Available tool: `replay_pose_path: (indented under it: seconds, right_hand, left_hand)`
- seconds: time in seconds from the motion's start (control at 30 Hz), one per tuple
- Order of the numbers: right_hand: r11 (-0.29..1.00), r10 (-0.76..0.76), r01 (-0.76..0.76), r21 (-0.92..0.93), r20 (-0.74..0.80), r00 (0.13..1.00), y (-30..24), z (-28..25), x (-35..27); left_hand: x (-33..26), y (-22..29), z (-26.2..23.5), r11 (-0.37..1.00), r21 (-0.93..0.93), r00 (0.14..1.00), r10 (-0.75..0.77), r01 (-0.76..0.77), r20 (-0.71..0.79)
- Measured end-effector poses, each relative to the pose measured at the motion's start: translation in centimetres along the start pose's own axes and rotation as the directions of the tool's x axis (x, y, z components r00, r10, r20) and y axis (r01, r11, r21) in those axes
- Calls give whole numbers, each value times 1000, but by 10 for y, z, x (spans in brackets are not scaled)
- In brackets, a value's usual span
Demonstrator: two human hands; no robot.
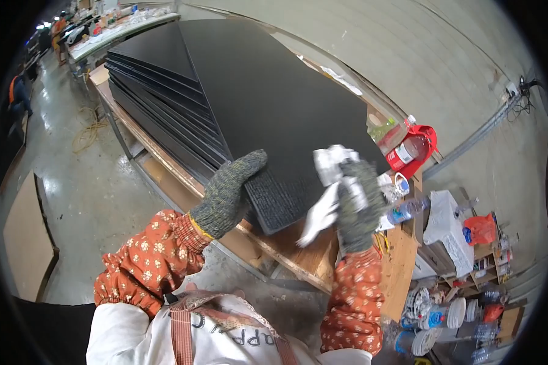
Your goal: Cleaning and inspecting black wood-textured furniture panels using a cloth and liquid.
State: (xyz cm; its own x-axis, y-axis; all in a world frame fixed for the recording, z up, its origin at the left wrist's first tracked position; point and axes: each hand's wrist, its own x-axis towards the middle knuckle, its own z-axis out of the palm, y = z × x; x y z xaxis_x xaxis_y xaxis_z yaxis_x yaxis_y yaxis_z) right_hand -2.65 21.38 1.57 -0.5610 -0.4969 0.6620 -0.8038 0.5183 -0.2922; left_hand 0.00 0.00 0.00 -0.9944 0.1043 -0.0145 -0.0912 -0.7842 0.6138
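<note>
A large black panel (274, 85) lies on top of a fanned stack of black panels (158, 100) on a wooden workbench. My left hand (226, 193), in a dark grey-green knit glove, rests at the panel's near left edge with its thumb over the top face; its other fingers are hidden behind the edge. A white cloth (332, 164) is bunched in my gloved right hand (360, 204), above the panel's near right side. One end of the cloth hangs toward the panel's near edge, which has a rough, streaked texture. The right hand is slightly blurred.
Plastic bottles and a red bag (429, 141) stand close by the panel's right edge. A clear bottle (407, 210) lies on the wooden bench (402, 255). Further right are a white-covered cabinet (447, 228) and several tubs. A brown board (29, 237) leans at left; people are far off.
</note>
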Motion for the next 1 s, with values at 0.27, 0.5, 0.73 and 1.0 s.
replay_pose_path:
  seconds: [0.27,0.5,0.73,1.0]
  right_hand:
    - [947,-127,118,-298,-10,992,-47,13,-8]
    - [932,-24,-53,-358,-208,978,-71,35,-13]
    - [908,-255,240,-343,3,967,-113,52,-26]
    - [739,-433,402,-542,75,898,-98,44,-14]
  left_hand:
    - [7,1,-22,994,90,968,35,-60,249]
    - [39,-32,-66,408,652,765,429,-639,480]
    - [25,-8,-35,992,55,913,-130,117,386]
    - [52,-39,-76,821,169,687,322,-545,652]
